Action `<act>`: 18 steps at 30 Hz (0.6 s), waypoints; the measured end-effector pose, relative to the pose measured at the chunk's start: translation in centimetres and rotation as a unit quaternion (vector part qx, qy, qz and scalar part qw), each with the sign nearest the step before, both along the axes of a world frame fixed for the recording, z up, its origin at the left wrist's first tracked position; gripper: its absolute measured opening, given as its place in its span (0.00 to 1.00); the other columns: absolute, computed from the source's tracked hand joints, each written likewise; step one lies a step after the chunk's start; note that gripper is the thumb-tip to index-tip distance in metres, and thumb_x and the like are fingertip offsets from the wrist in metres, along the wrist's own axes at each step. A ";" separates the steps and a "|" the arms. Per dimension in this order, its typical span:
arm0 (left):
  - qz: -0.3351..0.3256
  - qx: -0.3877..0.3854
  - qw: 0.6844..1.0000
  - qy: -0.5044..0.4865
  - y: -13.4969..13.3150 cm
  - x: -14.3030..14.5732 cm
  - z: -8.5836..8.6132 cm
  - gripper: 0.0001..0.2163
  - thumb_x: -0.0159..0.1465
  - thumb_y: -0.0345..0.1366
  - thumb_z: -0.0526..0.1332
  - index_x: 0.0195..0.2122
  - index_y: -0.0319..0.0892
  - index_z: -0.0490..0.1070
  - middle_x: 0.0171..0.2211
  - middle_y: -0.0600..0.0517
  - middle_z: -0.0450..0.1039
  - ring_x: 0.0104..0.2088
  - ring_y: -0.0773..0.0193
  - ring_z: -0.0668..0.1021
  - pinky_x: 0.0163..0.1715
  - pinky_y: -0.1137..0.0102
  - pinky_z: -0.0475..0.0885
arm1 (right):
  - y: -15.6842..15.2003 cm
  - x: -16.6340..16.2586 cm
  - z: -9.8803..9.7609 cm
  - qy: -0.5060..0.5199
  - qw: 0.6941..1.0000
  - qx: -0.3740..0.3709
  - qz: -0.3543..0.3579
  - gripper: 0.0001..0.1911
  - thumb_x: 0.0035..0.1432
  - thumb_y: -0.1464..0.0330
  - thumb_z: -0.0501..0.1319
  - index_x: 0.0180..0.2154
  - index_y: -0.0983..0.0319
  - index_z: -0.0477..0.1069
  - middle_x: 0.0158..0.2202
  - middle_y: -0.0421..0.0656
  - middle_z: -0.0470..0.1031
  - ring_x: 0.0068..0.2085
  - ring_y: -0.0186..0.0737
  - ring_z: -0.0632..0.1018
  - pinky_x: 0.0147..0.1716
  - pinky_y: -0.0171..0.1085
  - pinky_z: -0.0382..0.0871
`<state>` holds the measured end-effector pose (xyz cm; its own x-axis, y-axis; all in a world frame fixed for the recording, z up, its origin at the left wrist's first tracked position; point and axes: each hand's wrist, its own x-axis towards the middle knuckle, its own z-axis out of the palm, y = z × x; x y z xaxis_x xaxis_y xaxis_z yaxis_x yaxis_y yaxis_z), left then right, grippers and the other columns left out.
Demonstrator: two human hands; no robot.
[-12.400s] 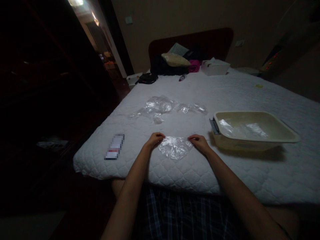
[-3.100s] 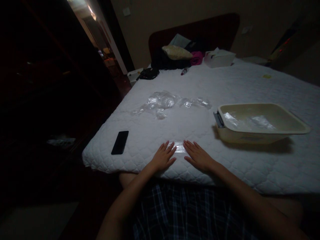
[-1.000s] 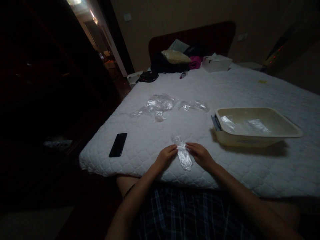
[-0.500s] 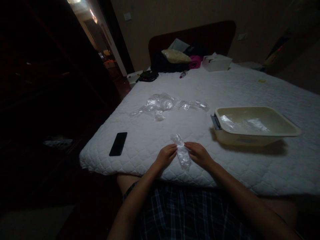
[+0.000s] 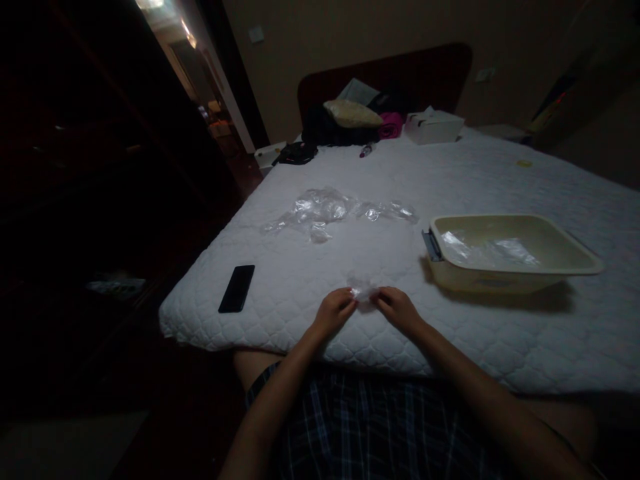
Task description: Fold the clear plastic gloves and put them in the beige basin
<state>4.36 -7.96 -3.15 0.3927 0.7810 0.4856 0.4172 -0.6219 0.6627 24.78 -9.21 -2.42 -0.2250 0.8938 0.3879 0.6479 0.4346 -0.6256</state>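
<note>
Between my two hands, over the front edge of the bed, is a small clear plastic bag, blurred and bunched. My left hand pinches its left side, and my right hand pinches the right side. Farther back lies a loose pile of crumpled clear plastic bags on the white quilted bed cover. To the right stands a cream plastic tub with a grey handle clip; several clear plastic pieces lie inside it.
A black phone lies left of my hands, near the bed's edge. Toward the headboard are a pillow, a rolled pink cloth, a white box and a dark bag. A small yellow item sits far right.
The plastic bag hung lengthwise between my hands before; now it is drawn up short and stretched sideways between them. My right hand has shifted slightly right. The tub, phone and pile stay put.
</note>
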 end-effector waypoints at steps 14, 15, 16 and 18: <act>0.131 -0.014 0.991 -0.019 0.7 1.2 -0.3 0.10 0.58 0.33 0.56 0.22 0.40 0.72 0.28 0.50 0.70 0.34 0.66 0.71 0.36 0.69 0.68 | 1.4 -1.8 0.4 0.055 0.991 -0.082 -0.094 0.12 0.54 0.59 0.55 0.39 0.58 0.63 0.26 0.38 0.74 0.27 0.36 0.75 0.26 0.33 0.63; 0.134 -0.015 0.991 -0.021 0.7 1.2 -0.4 0.10 0.58 0.33 0.56 0.21 0.40 0.72 0.28 0.50 0.70 0.34 0.66 0.71 0.36 0.69 0.68 | 1.5 -1.9 0.5 0.043 0.991 -0.076 -0.100 0.12 0.54 0.59 0.55 0.38 0.58 0.63 0.26 0.38 0.74 0.26 0.36 0.75 0.25 0.32 0.62; 0.136 -0.016 0.990 -0.023 0.7 1.2 -0.4 0.10 0.58 0.33 0.56 0.21 0.40 0.72 0.28 0.50 0.70 0.34 0.66 0.72 0.36 0.69 0.68 | 1.5 -2.0 0.5 0.030 0.991 -0.070 -0.106 0.12 0.54 0.59 0.55 0.37 0.58 0.64 0.25 0.38 0.74 0.26 0.36 0.74 0.24 0.32 0.62; 0.139 -0.018 0.990 -0.030 0.7 1.3 -0.4 0.11 0.58 0.33 0.56 0.20 0.40 0.72 0.27 0.50 0.70 0.33 0.66 0.72 0.35 0.70 0.68 | 1.6 -2.0 0.6 0.005 0.992 -0.055 -0.116 0.11 0.54 0.59 0.55 0.36 0.58 0.65 0.25 0.38 0.73 0.26 0.36 0.74 0.24 0.32 0.61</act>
